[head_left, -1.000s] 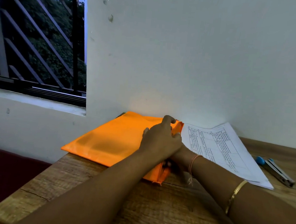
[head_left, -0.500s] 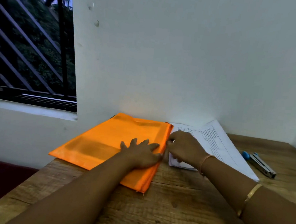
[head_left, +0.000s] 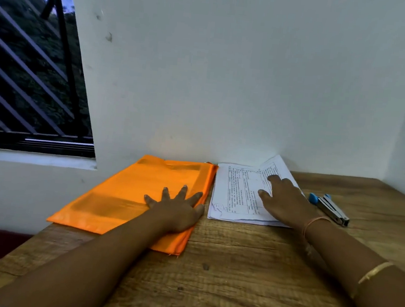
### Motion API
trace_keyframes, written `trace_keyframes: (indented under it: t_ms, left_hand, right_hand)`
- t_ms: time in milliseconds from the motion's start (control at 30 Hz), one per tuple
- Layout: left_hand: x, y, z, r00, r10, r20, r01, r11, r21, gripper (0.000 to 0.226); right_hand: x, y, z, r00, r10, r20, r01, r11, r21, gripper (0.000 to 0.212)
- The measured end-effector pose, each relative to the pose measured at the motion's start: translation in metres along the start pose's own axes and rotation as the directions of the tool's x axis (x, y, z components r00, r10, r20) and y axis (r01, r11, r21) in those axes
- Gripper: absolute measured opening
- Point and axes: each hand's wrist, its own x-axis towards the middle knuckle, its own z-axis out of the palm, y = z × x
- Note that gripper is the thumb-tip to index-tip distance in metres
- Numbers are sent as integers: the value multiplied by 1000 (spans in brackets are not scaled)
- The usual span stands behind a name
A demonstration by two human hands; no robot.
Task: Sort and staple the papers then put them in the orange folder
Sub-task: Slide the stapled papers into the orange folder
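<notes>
The orange folder (head_left: 128,190) lies flat and closed on the left part of the wooden table, its far end against the wall. My left hand (head_left: 178,210) presses flat on the folder's right side with fingers spread. To its right lies a stack of printed white papers (head_left: 237,193). My right hand (head_left: 283,200) rests flat on these papers, fingers straight. A stapler (head_left: 329,209) with a blue end and metal body lies on the table right of the papers, untouched.
The wooden table (head_left: 247,269) stands against a white wall (head_left: 228,81) at the back and another at the far right. A barred window (head_left: 31,75) is at upper left. The table's left edge drops off beside the folder.
My right hand has moved from the folder's right edge onto the papers and flattened. My left hand went from covering the folder's edge to pressing flat on it. The folder now lies closed.
</notes>
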Motion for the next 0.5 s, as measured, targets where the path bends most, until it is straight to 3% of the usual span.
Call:
trace_keyframes:
  t_ms: [133, 233, 400, 500]
  left_hand:
    - [1, 7, -4, 998, -36, 43, 36, 999, 11, 66]
    - [9, 18, -14, 993, -56, 103, 53, 998, 25, 84]
    - [12, 49, -38, 970, -79, 229, 60, 994, 88, 58]
    - [15, 60, -48, 958, -70, 279, 29, 988, 150, 53]
  right_hand:
    - [1, 8, 0, 998, 61, 0, -61, 990, -124, 52]
    - [-3, 10, -2, 990, 119, 70, -108, 984, -144, 55]
    - [-7, 17, -7, 976, 209, 65, -197, 967, -159, 57]
    - [-3, 21, -10, 973, 219, 72, -219, 976, -12, 57]
